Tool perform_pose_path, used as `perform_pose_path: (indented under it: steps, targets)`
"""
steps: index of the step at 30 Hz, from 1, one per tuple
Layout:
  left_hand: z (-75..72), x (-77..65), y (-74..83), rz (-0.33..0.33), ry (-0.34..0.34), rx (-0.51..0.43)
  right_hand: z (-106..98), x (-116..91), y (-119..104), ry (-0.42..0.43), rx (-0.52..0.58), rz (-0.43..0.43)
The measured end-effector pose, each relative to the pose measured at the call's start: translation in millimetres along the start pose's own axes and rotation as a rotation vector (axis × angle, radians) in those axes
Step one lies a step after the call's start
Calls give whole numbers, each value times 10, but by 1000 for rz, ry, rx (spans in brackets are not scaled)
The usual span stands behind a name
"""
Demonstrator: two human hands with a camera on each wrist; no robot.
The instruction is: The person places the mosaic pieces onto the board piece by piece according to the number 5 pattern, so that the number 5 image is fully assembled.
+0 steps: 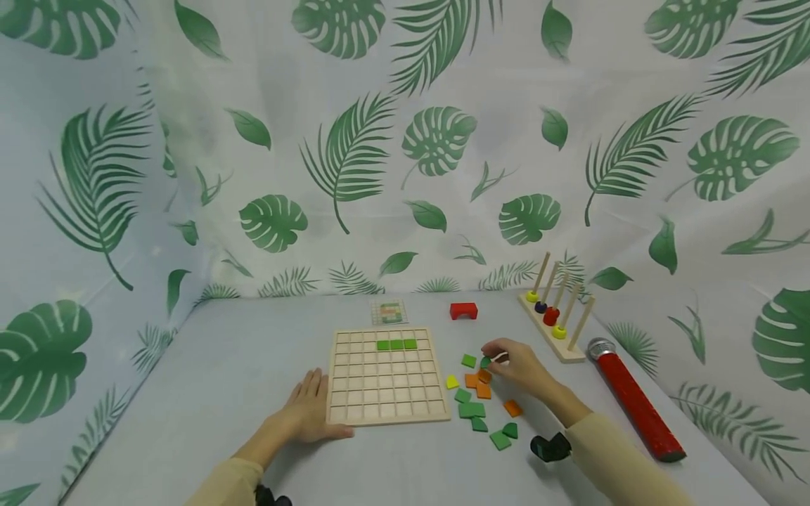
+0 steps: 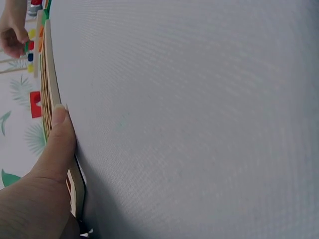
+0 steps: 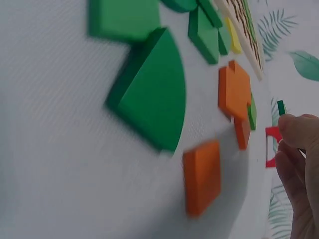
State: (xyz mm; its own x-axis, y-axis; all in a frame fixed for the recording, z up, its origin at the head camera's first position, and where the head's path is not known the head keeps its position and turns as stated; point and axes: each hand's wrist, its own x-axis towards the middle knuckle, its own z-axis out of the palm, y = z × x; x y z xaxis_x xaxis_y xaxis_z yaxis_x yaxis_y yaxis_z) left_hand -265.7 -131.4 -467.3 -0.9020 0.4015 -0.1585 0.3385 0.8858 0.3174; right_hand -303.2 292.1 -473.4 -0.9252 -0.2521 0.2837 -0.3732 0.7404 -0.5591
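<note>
A wooden grid board [image 1: 387,399] lies on the table with three green squares [image 1: 396,345] side by side near its top. My left hand [image 1: 309,414] rests flat at the board's lower left corner, fingers straight along the left side and thumb [image 2: 59,134] at the front edge. To the right of the board, my right hand [image 1: 520,367] pinches a small dark green block [image 3: 281,108] between thumb and fingertips; its full shape is hidden. Below and beside that hand lie loose pieces: orange blocks [image 1: 484,390], a yellow triangle [image 1: 452,381], green blocks [image 1: 471,410] and a dark green quarter-round [image 3: 154,94].
Behind the board lies a small pattern card [image 1: 389,312]. A red arch block [image 1: 464,310] stands at the back. On the right are a wooden peg stand [image 1: 560,344] with coloured beads and a long red tube [image 1: 639,404] with a silver end. Leaf-printed cloth surrounds the table.
</note>
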Motion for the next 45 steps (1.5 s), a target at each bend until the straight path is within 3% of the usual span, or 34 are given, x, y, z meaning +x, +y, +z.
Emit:
perform_pose_path:
  steps: [7, 17, 25, 36, 45]
  targets:
    - [-16, 19, -6, -6, -21, -5, 158, 238, -181, -26, -3, -32]
    - [41, 46, -59, 1, -9, -15, 342, 500, -333, -66, 8, -153]
    - [86, 75, -95, -18, -4, 1, 543, 677, -443, -9, 58, -262]
    - [-6, 61, -61, -33, -22, 16, 849, 968, -586, 53, 142, -243]
    - [77, 82, -126, 17, 1, 11, 1146, 1181, -855, 2, 183, -170]
